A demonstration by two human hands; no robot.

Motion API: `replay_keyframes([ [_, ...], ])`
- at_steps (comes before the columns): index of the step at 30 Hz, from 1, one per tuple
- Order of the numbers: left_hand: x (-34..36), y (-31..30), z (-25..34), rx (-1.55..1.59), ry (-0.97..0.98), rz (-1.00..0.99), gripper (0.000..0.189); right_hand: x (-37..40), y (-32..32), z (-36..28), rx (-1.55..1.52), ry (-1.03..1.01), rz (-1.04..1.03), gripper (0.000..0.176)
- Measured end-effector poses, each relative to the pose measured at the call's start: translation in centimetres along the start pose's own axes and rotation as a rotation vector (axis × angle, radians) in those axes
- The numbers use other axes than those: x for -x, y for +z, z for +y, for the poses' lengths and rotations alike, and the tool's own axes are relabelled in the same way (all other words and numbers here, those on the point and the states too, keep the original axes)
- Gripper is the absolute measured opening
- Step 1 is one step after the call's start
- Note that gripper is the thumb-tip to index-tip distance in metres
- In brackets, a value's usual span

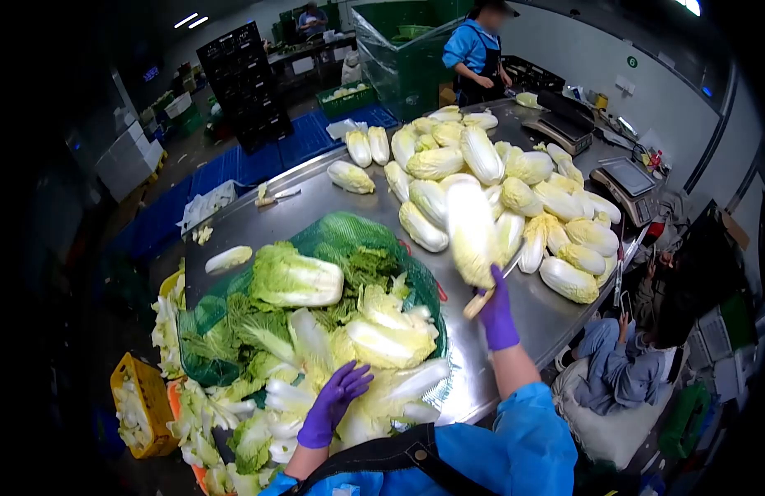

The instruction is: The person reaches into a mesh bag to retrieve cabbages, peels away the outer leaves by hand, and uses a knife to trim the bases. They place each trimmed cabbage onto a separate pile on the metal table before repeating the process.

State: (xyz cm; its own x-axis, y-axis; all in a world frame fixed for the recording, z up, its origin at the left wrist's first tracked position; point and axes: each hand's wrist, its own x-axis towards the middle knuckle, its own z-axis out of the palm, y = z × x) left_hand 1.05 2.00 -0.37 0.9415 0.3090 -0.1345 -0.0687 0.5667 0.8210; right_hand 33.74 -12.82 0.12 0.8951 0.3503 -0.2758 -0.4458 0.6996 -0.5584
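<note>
Napa cabbage (472,231) hangs above the steel surface (316,194), its long axis running up and away from the right hand (498,318), whose fingers wrap its lower end, while the left hand (333,405), well apart, rests with fingers spread on trimmed leaves (382,339).

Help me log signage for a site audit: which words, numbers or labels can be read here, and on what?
"6": small round green sign on the white wall, barely legible.
Grey weighing scales on the steel table: displays too blurred to read.
Nothing else is readable.
</note>
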Motion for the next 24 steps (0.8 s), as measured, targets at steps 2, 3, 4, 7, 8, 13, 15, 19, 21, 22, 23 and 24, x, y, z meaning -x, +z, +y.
replay_keyframes([
  [2, 0.0, -0.1, -0.1, 0.019, -0.025, 0.040, 0.077, -6.3, 0.3, -2.5, 0.003, -0.145, -0.029, 0.043],
  [3, 0.0, 0.0, 0.0, 0.028, -0.034, 0.061, 0.077, -9.3, 0.5, -3.7, 0.011, -0.181, -0.055, 0.045],
  [4, -0.1, -0.2, -0.1, 0.051, -0.046, 0.090, 0.077, -11.9, 1.0, -4.8, 0.052, -0.243, -0.014, 0.045],
  [7, -0.4, -0.5, -0.2, 0.062, -0.029, 0.138, 0.075, -20.4, 1.6, -7.6, 0.173, -0.368, 0.124, 0.048],
  [8, -0.7, -0.6, -0.3, 0.067, -0.016, 0.145, 0.075, -22.3, 2.1, -8.4, 0.102, -0.325, 0.106, 0.050],
  [13, -1.4, 0.1, -1.3, -0.019, -0.048, 0.178, 0.062, -25.1, 4.8, -9.4, 0.260, -0.503, -0.026, 0.067],
  [15, -1.9, 1.0, -2.3, -0.218, -0.013, 0.071, 0.061, -21.7, 6.6, -7.8, 0.380, -0.450, -0.096, 0.071],
  [19, -2.5, 1.6, -6.5, -1.197, 0.226, -0.148, 0.081, -13.4, 7.5, -2.4, 0.738, -0.265, -0.445, 0.043],
  [21, -1.4, 2.0, -7.4, -1.642, 0.093, -0.233, 0.091, -8.7, 7.8, 0.4, 0.913, -0.067, -0.605, 0.043],
  [22, -0.5, 1.6, -7.8, -1.637, 0.086, -0.201, 0.091, -6.5, 8.2, 2.0, 1.033, -0.010, -0.684, 0.041],
  [23, 0.5, 0.8, -8.4, -1.673, -0.034, -0.050, 0.094, -5.6, 7.4, 3.7, 1.086, 0.052, -0.798, 0.037],
  [24, 1.4, -0.4, -8.7, -1.701, -0.155, 0.099, 0.098, -2.9, 8.5, 4.4, 1.115, 0.205, -0.832, 0.032],
])
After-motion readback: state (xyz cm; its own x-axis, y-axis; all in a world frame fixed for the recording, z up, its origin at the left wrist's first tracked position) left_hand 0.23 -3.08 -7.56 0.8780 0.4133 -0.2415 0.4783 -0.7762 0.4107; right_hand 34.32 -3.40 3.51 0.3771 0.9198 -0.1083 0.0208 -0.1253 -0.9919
